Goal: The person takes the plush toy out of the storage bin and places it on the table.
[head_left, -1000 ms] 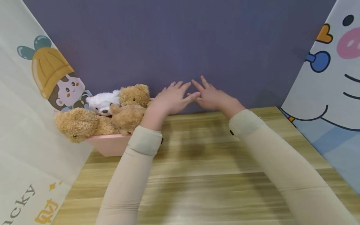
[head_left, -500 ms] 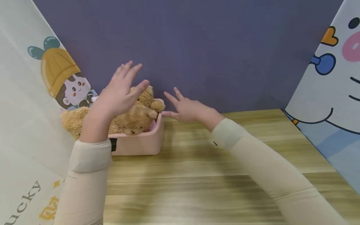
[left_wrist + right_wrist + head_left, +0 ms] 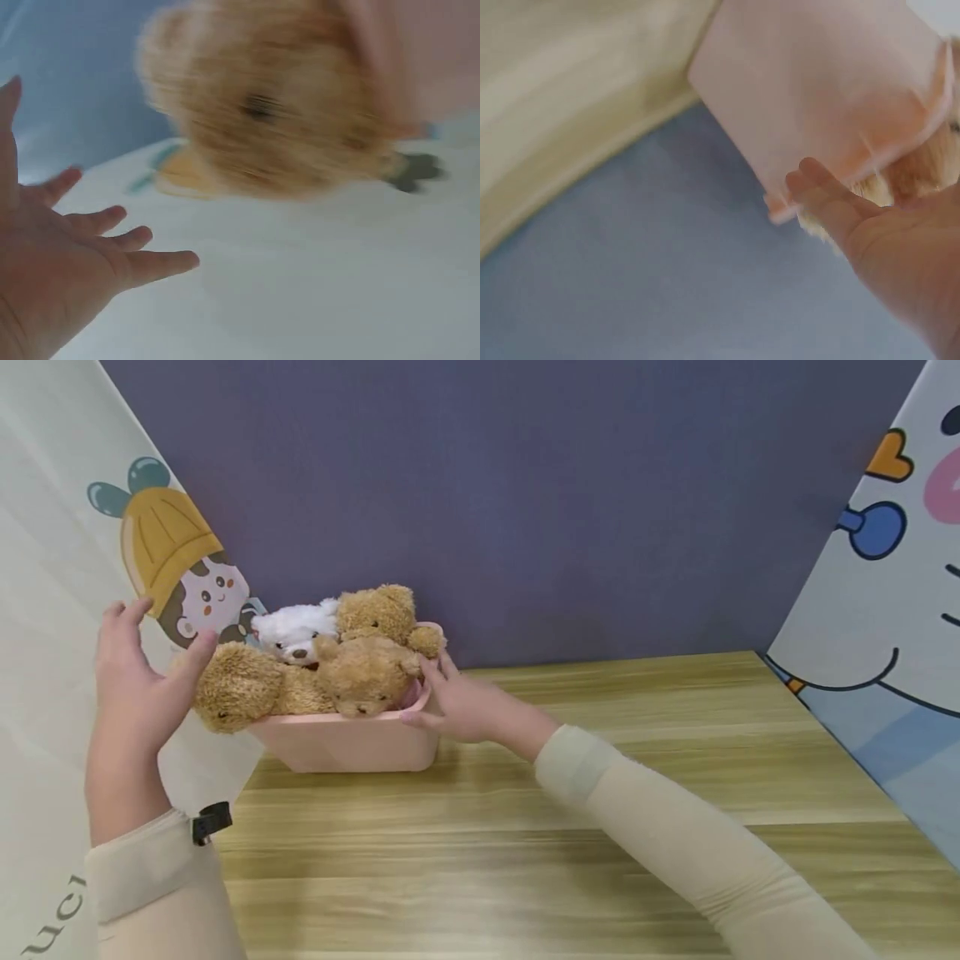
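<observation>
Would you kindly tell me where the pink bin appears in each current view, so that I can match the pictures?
Head: the pink bin sits left of centre, with the right hand at its right end.
Left wrist: the pink bin is in the top right corner, blurred and cut off.
Right wrist: the pink bin fills the upper right.
Shared landmark: brown plush fur beside the bin.

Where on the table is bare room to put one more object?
Bare room: the wood-grain tabletop right of the pink rectangular bin, between the blue-grey back panel and the right beige sleeve; also in front of the bin, between both sleeves. Crowded: the bin, full of brown and white plush bears, and its right end by the right hand.
</observation>
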`<state>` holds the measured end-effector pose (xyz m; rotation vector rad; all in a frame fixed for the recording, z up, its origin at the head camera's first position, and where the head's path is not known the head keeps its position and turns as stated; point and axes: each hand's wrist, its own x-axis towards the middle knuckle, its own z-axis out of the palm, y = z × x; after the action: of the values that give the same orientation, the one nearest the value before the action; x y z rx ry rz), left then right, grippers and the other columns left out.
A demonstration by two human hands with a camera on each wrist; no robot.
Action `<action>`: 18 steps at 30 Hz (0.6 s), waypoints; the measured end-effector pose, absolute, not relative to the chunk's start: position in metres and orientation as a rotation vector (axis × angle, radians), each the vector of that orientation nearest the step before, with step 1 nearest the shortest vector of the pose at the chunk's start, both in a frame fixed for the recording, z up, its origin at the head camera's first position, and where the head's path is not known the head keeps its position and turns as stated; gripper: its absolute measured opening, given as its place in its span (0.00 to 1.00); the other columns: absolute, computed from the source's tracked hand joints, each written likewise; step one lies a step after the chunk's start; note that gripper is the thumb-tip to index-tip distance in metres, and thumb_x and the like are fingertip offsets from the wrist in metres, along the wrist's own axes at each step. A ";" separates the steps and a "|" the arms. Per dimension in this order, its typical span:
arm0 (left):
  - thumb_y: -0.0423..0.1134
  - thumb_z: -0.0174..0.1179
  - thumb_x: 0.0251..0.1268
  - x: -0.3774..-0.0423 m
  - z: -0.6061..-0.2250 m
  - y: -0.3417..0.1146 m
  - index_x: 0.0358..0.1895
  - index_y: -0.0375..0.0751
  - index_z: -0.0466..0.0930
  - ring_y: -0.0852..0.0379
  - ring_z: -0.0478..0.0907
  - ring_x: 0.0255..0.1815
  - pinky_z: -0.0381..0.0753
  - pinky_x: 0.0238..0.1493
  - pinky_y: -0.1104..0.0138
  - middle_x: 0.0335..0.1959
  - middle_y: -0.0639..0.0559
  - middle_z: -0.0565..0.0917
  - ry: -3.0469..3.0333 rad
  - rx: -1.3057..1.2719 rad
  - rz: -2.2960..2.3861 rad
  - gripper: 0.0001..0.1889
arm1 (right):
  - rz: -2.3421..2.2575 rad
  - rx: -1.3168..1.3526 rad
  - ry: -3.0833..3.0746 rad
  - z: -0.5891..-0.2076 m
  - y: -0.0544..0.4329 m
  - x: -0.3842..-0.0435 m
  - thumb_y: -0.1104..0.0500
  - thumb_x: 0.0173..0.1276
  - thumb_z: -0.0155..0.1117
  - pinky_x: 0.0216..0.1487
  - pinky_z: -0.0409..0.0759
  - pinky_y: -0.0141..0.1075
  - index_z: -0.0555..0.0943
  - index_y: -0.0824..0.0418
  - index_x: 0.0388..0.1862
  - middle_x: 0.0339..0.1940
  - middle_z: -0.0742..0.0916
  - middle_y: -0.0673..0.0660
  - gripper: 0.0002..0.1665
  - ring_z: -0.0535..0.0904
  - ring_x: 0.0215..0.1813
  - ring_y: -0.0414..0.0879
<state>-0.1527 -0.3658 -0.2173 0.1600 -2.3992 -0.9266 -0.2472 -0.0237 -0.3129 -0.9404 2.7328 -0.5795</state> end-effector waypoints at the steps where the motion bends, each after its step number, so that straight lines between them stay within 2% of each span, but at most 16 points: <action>1: 0.56 0.58 0.75 -0.151 -0.226 -0.372 0.89 0.54 0.39 0.44 0.33 0.91 0.36 0.89 0.40 0.91 0.47 0.37 -2.377 0.207 -0.991 0.48 | -0.615 -0.928 2.723 -0.317 -0.026 -0.246 0.19 0.75 0.45 0.42 0.89 0.45 0.25 0.50 0.88 0.89 0.35 0.69 0.65 0.89 0.58 0.60; 4: 0.57 0.60 0.74 -0.150 -0.253 -0.385 0.86 0.64 0.24 0.45 0.34 0.91 0.38 0.89 0.40 0.91 0.51 0.32 -2.335 0.317 -1.173 0.55 | -0.750 -0.850 2.694 -0.327 -0.034 -0.243 0.18 0.73 0.48 0.62 0.87 0.51 0.19 0.48 0.86 0.89 0.36 0.68 0.69 0.84 0.67 0.65; 6: 0.57 0.61 0.74 -0.150 -0.271 -0.392 0.84 0.67 0.17 0.44 0.35 0.91 0.42 0.88 0.38 0.91 0.50 0.30 -2.329 0.361 -1.273 0.58 | -0.848 -0.793 2.678 -0.332 -0.039 -0.242 0.18 0.71 0.49 0.74 0.79 0.55 0.18 0.48 0.85 0.89 0.37 0.68 0.71 0.72 0.78 0.68; 9: 0.54 0.62 0.75 -0.152 -0.296 -0.399 0.83 0.67 0.14 0.41 0.36 0.91 0.49 0.87 0.38 0.90 0.48 0.28 -2.331 0.384 -1.398 0.60 | -0.965 -0.731 2.647 -0.341 -0.047 -0.242 0.17 0.70 0.50 0.78 0.74 0.58 0.19 0.48 0.86 0.89 0.39 0.68 0.72 0.65 0.82 0.70; 10: 0.52 0.63 0.76 -0.153 -0.304 -0.401 0.83 0.67 0.13 0.40 0.36 0.91 0.51 0.88 0.42 0.90 0.47 0.29 -2.329 0.383 -1.433 0.60 | -0.995 -0.733 2.645 -0.344 -0.050 -0.243 0.17 0.71 0.51 0.79 0.72 0.58 0.21 0.50 0.87 0.89 0.41 0.69 0.72 0.64 0.83 0.69; 13: 0.46 0.64 0.76 -0.157 -0.329 -0.412 0.83 0.69 0.14 0.38 0.36 0.91 0.60 0.85 0.64 0.90 0.44 0.29 -2.305 0.334 -1.583 0.61 | -1.042 -0.752 2.665 -0.350 -0.055 -0.244 0.19 0.72 0.52 0.83 0.67 0.56 0.28 0.54 0.89 0.90 0.46 0.68 0.70 0.61 0.85 0.66; 16: 0.41 0.64 0.77 -0.163 -0.352 -0.423 0.84 0.70 0.17 0.43 0.45 0.90 0.74 0.67 0.81 0.90 0.39 0.35 -2.274 0.233 -1.749 0.59 | -1.070 -0.766 2.715 -0.354 -0.058 -0.243 0.21 0.73 0.54 0.84 0.67 0.54 0.33 0.56 0.90 0.90 0.53 0.66 0.68 0.60 0.86 0.63; 17: 0.41 0.63 0.78 -0.165 -0.358 -0.425 0.84 0.70 0.20 0.43 0.46 0.89 0.77 0.59 0.83 0.90 0.39 0.37 -2.267 0.200 -1.799 0.57 | -1.077 -0.766 2.731 -0.355 -0.058 -0.243 0.22 0.74 0.54 0.83 0.68 0.54 0.34 0.56 0.90 0.90 0.55 0.65 0.67 0.61 0.86 0.63; 18: 0.40 0.62 0.79 -0.167 -0.363 -0.427 0.84 0.71 0.22 0.44 0.47 0.89 0.78 0.56 0.83 0.90 0.39 0.38 -2.256 0.164 -1.852 0.55 | -1.077 -0.765 2.747 -0.356 -0.059 -0.242 0.22 0.74 0.54 0.82 0.70 0.54 0.35 0.56 0.90 0.90 0.56 0.66 0.67 0.63 0.85 0.63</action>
<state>-0.1671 -0.4272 -0.3627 0.1642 -2.2558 -1.8524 -0.2424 -0.0586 -0.3560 -0.7652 2.7473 -1.0774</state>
